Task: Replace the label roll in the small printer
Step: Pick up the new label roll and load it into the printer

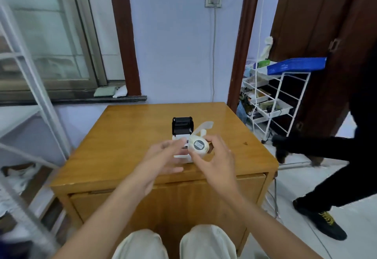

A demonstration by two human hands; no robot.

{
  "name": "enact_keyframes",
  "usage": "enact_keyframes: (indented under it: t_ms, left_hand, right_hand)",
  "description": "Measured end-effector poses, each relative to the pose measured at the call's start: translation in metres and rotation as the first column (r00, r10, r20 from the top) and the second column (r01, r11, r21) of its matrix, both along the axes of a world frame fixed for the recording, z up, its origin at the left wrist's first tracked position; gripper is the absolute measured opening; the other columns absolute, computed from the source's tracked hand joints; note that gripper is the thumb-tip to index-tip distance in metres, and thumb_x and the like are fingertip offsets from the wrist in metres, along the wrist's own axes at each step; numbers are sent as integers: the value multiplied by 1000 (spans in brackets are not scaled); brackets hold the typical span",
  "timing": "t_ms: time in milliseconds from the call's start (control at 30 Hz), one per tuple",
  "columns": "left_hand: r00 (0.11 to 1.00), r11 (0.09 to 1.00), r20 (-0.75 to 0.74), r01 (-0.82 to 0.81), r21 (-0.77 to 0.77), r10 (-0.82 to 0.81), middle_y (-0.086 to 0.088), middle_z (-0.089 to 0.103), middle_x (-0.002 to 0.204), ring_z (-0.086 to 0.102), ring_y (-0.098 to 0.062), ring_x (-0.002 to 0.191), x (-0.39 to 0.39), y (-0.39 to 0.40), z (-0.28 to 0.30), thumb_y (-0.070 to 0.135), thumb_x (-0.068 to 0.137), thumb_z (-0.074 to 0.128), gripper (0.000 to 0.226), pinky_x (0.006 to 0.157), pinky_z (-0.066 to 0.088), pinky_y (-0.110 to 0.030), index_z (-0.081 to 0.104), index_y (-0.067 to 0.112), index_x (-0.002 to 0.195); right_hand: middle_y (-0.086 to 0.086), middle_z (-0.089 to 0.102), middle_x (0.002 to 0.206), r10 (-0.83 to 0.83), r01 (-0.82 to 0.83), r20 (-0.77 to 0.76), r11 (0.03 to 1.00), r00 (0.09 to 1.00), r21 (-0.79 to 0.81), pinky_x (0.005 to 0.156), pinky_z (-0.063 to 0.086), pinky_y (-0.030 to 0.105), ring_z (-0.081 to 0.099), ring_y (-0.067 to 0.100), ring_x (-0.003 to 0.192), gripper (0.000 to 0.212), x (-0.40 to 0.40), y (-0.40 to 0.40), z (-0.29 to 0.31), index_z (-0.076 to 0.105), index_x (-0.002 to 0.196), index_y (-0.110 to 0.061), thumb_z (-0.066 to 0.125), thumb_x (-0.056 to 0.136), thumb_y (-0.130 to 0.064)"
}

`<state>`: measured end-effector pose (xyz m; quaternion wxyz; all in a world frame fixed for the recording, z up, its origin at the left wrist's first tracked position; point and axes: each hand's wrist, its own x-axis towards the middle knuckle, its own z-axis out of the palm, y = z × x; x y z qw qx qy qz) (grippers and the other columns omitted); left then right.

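Observation:
A small white printer (182,154) stands in the middle of the wooden table (126,142), its black lid (182,125) flipped up at the back. My right hand (214,156) grips a white label roll (198,146) with a grey round core, held just above the printer's right side. A loose strip of label tape (205,126) trails up and back from the roll. My left hand (163,154) is beside the roll on its left, fingers apart, fingertips near the printer's open bay. The hands hide most of the bay.
A person in black clothes and black shoes (334,163) steps by at the right of the table. Behind them stands a white wire rack (279,95) with a blue tray (295,66). A white metal frame (30,95) is at the left. The wall is close behind the table.

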<state>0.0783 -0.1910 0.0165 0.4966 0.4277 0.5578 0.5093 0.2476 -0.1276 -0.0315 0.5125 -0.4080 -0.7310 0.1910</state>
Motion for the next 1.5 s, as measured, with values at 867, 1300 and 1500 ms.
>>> enact_keyframes:
  t_ms: [867, 1300, 1500]
  left_hand:
    - [927, 919, -56, 358, -166, -372, -16, 81, 114, 78, -30, 108, -25, -22, -10, 19, 86, 85, 51, 94, 62, -31, 67, 12, 133]
    - [954, 999, 299, 19, -39, -6, -24, 78, 115, 78, -36, 107, -43, -23, -31, 20, 84, 83, 54, 90, 62, -30, 66, 6, 134]
    - [915, 988, 383, -154, 31, 130, -23, 80, 112, 79, -35, 104, -41, -23, -37, 26, 83, 82, 58, 90, 63, -28, 64, 2, 132]
  right_hand:
    - [-1, 79, 111, 474, -495, -145, 821, 869, -285, 93, 54, 26, 72, 13, 109, 10, 16, -7, 12, 81, 102, -10, 75, 95, -15]
    - [9, 71, 96, 384, -440, -219, 823, 897, -360, 71, 44, 17, 58, 6, 80, 11, 21, -26, 7, 74, 96, -20, 67, 101, -28]
    - [-6, 77, 125, 422, -473, -230, 842, 877, -261, 96, 50, 13, 67, 3, 122, 12, 19, -34, 6, 68, 98, -9, 63, 103, -19]
